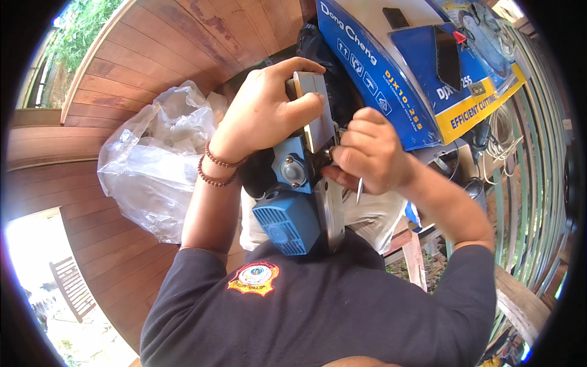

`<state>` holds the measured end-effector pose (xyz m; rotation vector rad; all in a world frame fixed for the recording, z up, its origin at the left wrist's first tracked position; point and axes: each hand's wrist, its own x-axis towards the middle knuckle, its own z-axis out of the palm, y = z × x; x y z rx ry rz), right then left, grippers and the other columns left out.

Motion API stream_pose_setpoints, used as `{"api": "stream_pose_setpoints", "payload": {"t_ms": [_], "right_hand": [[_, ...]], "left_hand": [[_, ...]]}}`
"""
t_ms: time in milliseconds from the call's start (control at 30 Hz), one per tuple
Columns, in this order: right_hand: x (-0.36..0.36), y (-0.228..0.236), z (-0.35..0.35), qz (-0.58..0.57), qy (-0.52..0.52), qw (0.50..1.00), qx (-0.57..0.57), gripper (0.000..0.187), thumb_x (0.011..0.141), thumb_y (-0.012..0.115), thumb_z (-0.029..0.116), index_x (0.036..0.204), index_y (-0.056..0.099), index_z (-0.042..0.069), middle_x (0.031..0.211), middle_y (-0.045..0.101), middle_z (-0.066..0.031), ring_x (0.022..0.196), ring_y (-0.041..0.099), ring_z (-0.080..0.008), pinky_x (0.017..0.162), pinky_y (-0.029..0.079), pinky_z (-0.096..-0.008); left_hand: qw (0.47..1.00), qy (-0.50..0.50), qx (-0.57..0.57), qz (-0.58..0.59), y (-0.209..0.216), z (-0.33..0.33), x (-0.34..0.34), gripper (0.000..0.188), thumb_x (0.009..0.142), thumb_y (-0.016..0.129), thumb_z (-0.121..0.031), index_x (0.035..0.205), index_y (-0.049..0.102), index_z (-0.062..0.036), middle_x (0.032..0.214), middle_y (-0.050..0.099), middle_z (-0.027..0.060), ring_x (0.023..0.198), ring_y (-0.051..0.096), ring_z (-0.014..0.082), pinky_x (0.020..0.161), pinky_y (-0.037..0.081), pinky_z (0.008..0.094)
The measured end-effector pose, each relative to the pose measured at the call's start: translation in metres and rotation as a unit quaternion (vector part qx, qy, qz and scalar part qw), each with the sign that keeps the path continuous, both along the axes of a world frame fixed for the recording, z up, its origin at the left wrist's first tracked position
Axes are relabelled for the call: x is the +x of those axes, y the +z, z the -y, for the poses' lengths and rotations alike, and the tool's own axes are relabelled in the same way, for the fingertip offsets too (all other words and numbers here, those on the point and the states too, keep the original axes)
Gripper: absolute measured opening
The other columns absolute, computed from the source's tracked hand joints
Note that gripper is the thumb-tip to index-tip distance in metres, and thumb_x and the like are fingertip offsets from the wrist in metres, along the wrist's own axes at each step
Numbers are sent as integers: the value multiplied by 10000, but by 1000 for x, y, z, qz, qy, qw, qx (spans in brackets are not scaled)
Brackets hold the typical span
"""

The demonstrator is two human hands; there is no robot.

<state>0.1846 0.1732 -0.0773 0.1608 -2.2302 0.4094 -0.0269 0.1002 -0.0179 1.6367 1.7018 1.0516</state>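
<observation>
Blue power tool (293,202) rests upright against the person's chest, over the lap. Left hand (266,110) is clamped around its grey top plate (315,113); right hand (367,153) pinches at the tool's side, a thin metal pin (359,191) poking from its fingers. Beyond lie a crumpled clear plastic bag (156,159) and a blue-and-yellow cardboard box (416,67) on wooden floorboards (153,49).

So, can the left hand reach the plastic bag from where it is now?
Probably yes, but not freely. The plastic bag lies just beside the left hand with nothing between them, yet that hand grips the grey handle of the blue power tool, so it would have to let go.
</observation>
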Motion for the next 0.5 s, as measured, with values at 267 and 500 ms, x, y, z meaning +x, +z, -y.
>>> {"api": "stream_pose_setpoints", "payload": {"t_ms": [267, 500], "right_hand": [[5, -21, 40, -48, -151, 987, -22, 133, 825, 738, 92, 814, 624, 25, 647, 573, -58, 562, 537, -231, 650, 430, -399], [-1, -23, 43, -89, -188, 977, -39, 133, 728, 748, 76, 787, 629, 74, 596, 520, -6, 516, 495, -194, 626, 392, -359]], "left_hand": [[995, 3, -101, -26, 7, -1, 3, 459, 875, 647, -201, 1267, 700, 33, 986, 760, 122, 897, 701, 141, 831, 583, 320], [994, -5, -106, 5, 4, -1, 4, 455, 874, 638, -162, 1276, 700, 43, 1019, 758, 101, 930, 686, 130, 846, 574, 313]]}}
